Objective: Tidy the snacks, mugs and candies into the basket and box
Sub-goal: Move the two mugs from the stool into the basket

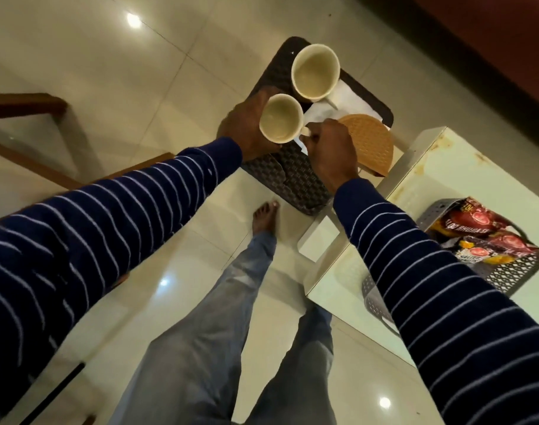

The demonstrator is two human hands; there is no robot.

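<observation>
Both hands hold a cream mug (281, 121) above a dark woven box (296, 182) that stands on the floor. My left hand (246, 127) wraps the mug's body from the left. My right hand (331, 148) grips its handle. A second, larger cream mug (315, 72) stands inside the box on white paper (348, 98). A round orange lid-like disc (369, 142) leans at the box's right side. On the white table at right sits a grey perforated basket (507, 274) with red snack packets (483, 228) in it.
The white table's corner (421, 139) juts next to the box. My legs and a bare foot (263, 216) stand on glossy tiles (139, 72). A wooden chair frame (26, 105) is at the left.
</observation>
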